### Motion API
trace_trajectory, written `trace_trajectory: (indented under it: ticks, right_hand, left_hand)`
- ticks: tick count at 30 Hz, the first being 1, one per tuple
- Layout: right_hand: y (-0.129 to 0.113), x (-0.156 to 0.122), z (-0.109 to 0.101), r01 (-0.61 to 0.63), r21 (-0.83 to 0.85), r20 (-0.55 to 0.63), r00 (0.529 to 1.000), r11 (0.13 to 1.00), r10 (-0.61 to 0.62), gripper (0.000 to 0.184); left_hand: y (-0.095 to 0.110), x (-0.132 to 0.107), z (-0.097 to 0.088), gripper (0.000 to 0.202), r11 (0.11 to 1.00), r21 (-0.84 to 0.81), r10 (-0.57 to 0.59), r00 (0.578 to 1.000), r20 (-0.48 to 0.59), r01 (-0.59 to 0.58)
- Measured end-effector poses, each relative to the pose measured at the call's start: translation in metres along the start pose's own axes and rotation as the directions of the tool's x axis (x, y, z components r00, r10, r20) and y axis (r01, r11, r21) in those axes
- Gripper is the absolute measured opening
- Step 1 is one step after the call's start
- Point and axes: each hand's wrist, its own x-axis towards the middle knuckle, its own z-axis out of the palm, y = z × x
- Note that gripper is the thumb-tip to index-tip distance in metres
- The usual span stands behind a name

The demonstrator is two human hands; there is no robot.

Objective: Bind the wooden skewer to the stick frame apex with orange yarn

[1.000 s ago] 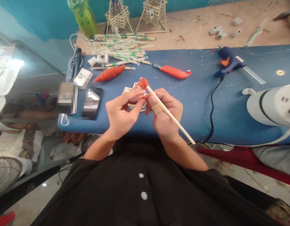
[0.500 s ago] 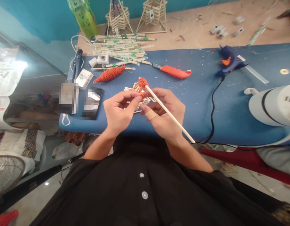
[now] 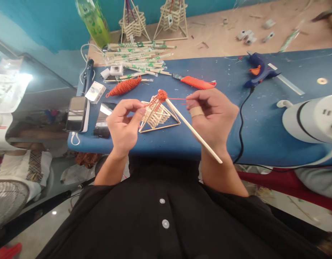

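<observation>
Orange string [image 3: 177,99] is wound into a knot [image 3: 162,95] at the top of a wooden stick frame [image 3: 160,127]. A loose-ended chopstick-like stick [image 3: 199,137] slants from the knot down to the lower right. My left hand [image 3: 126,122] pinches strands of the string just left of the knot. On the other side, my right hand [image 3: 213,115], with a bandage on one finger, pinches a string end and holds it taut. Stacked sticks fill the middle of the frame, which rests on the blue mat.
A string bundle [image 3: 124,86], a knife with an orange handle [image 3: 198,82] and wrapped chopsticks [image 3: 139,57] lie behind. Phones [image 3: 76,113] are at left; a glue gun [image 3: 259,70] and a white appliance [image 3: 311,120] at right. Two finished-looking stick frames [image 3: 171,21] stand at the back.
My hands, close together at the knot before, have moved apart. The right hand went right, drawing the string out straight; the left shifted slightly left. More of the stick frame shows between them.
</observation>
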Motion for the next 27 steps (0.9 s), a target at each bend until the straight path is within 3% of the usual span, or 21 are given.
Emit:
trace_trajectory:
  ticks: [6, 11, 14, 17, 27]
  right_hand:
    - [0.008, 0.014, -0.003, -0.038, 0.091, 0.071, 0.997, 0.995, 0.031, 0.008]
    - [0.011, 0.033, 0.002, -0.256, 0.411, 0.3, 0.944, 0.875, 0.136, 0.046]
    - [0.007, 0.043, 0.007, -0.381, 0.442, 0.441, 0.881, 0.812, 0.173, 0.057]
    - [-0.001, 0.049, 0.011, -0.398, 0.421, 0.493, 0.854, 0.815, 0.162, 0.063]
    - [-0.014, 0.053, 0.001, -0.436, 0.365, 0.558, 0.81, 0.822, 0.182, 0.055]
  left_hand:
    - [-0.005, 0.006, -0.003, 0.021, 0.989, -0.146, -0.006, 1.0, -0.024, 0.003]
    - [-0.006, 0.017, 0.001, 0.038, 0.945, -0.299, -0.083, 0.983, 0.164, 0.13]
    - [-0.005, 0.022, 0.002, 0.048, 0.956, -0.235, -0.128, 0.97, 0.208, 0.177]
    - [0.001, 0.026, 0.0, 0.054, 0.977, -0.125, -0.144, 0.965, 0.22, 0.174]
    - [0.017, 0.024, -0.015, 0.024, 0.987, -0.103, -0.084, 0.94, 0.33, 0.124]
